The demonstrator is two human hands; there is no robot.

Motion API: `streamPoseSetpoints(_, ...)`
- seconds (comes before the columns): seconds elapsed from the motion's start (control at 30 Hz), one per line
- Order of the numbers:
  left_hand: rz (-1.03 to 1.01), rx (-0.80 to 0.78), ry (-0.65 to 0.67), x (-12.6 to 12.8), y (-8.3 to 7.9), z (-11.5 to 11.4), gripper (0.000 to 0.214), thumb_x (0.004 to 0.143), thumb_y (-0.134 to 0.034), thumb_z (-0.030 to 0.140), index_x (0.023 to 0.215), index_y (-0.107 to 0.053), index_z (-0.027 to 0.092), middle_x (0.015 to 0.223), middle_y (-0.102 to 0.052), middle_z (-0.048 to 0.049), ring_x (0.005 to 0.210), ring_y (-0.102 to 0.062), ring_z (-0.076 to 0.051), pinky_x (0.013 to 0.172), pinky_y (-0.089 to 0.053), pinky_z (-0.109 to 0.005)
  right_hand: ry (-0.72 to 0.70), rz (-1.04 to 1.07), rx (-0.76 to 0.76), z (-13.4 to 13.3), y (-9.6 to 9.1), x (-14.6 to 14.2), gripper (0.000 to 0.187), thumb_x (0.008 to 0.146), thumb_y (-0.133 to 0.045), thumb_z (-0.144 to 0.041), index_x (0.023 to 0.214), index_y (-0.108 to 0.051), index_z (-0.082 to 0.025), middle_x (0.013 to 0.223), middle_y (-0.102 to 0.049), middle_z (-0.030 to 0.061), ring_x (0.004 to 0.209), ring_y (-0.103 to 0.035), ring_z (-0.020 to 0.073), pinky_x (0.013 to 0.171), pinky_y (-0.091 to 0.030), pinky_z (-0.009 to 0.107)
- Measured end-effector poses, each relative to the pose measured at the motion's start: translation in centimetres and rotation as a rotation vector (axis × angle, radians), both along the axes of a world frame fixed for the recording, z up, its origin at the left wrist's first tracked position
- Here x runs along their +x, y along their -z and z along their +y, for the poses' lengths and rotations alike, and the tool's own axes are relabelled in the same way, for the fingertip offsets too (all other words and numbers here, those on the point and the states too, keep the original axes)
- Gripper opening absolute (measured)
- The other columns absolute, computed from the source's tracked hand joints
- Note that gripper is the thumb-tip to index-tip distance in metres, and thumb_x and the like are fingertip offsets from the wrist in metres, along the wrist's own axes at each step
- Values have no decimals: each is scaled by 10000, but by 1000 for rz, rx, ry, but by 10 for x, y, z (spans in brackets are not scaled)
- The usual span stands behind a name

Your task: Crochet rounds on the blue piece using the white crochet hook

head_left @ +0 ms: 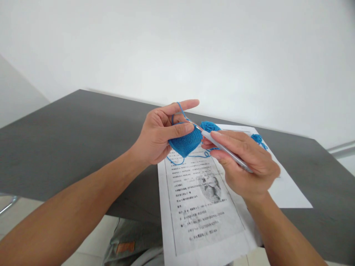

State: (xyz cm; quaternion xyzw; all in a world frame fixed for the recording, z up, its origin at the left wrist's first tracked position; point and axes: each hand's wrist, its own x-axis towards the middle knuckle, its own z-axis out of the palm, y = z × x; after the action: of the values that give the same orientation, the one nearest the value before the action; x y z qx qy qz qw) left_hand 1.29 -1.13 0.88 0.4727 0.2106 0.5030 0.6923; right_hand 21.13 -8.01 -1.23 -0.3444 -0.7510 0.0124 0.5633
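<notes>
Between the thumb and fingers of my left hand (163, 129) is a blue crochet piece (185, 142), worked in rounds with a pointed lower edge. Blue yarn loops over its raised index finger and runs down to the work. My right hand (245, 159) is closed around a crochet hook (226, 149) with a pale grey handle. The hook's metal tip meets the piece's upper edge near my left thumb. Behind the piece lies a ball of blue yarn (210, 126), partly hidden by my right hand. A loose strand hangs below the piece.
Printed sheets (191, 221) lie under my hands, the front one reaching past the table's near edge. A small blue yarn bundle (257, 139) rests on the paper at right. The dark grey table (69, 147) stands against a white wall (166, 48).
</notes>
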Motion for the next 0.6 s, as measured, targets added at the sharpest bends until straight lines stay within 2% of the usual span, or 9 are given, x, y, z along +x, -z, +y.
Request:
streamPoseSetpoints(0.2,7,21,8,-2,1,2,527,703,-934,152,1214,-804,143,727,-779,-25,672,-777,-184,635,-603,-262,-47,-22,-41,1,-5,9,464,944,-794,-149,1328,-771,-409,1100,-847,24,898,-802,230,783,-699,433)
streamPoseSetpoints(0.37,32,34,21,-4,2,5,536,715,-931,164,1232,-795,127,741,-792,-45,717,-803,-220,650,-612,-282,-31,-35,-6,1,-6,14,498,915,-808,-110,1322,-779,-397,1081,-853,36,876,-812,247,753,-698,437)
streamPoseSetpoints(0.6,57,33,70,-7,2,9,512,705,-913,124,1208,-813,128,698,-755,-14,679,-777,-189,592,-580,-243,-50,-62,-10,0,-6,21,523,896,-815,-70,1325,-783,-366,1113,-848,53,892,-817,256,747,-691,443)
